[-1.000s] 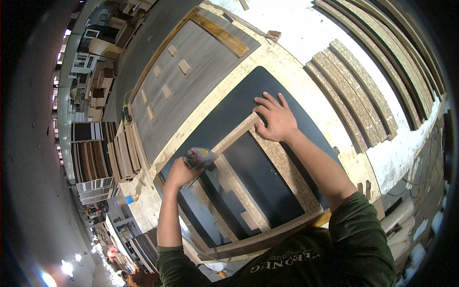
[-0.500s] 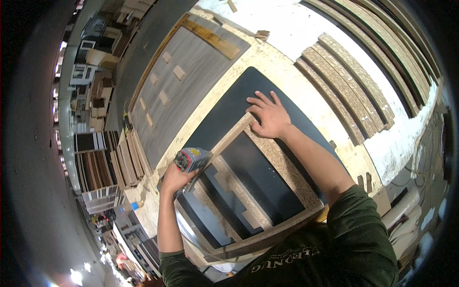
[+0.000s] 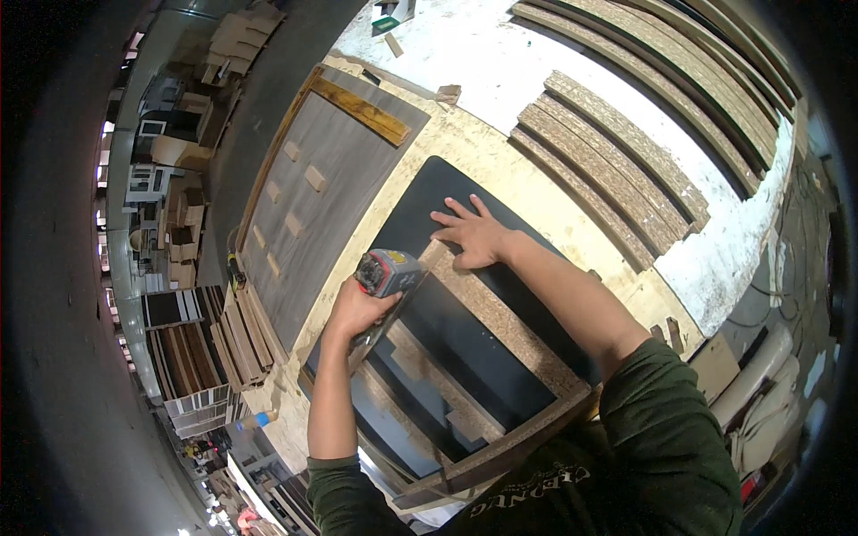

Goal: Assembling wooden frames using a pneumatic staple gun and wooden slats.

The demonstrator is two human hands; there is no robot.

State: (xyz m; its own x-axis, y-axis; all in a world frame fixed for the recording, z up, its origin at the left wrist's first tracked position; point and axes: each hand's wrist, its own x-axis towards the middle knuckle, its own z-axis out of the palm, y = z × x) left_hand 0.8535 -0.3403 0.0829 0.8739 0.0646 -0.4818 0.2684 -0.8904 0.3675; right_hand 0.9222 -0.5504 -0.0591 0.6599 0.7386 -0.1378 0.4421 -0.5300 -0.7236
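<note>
A dark, round-cornered panel [image 3: 427, 192] lies on the bench, and on it rests a ladder-like frame of chipboard strips [image 3: 505, 322]. My left hand [image 3: 351, 310] is wrapped round the handle of a grey and red nail gun [image 3: 398, 271]. The gun's body is over the frame's far-left strip, close to the far corner; its nose is hidden. At that corner my right hand [image 3: 476, 238] lies with fingers spread, the thumb side against the end of the frame and the fingertips over the dark panel.
Curved chipboard strips [image 3: 608, 161] are stacked on the right of the bench. A grey wood-grain panel [image 3: 335, 165] with several small wooden blocks lies on the far left. A small wood offcut [image 3: 449, 94] sits beyond the dark panel. Boards [image 3: 183, 353] lean at the left.
My left hand has brought the nail gun along the frame's strip toward the far corner, nearer my right hand. The right hand stays on that corner. The whole view has shifted slightly.
</note>
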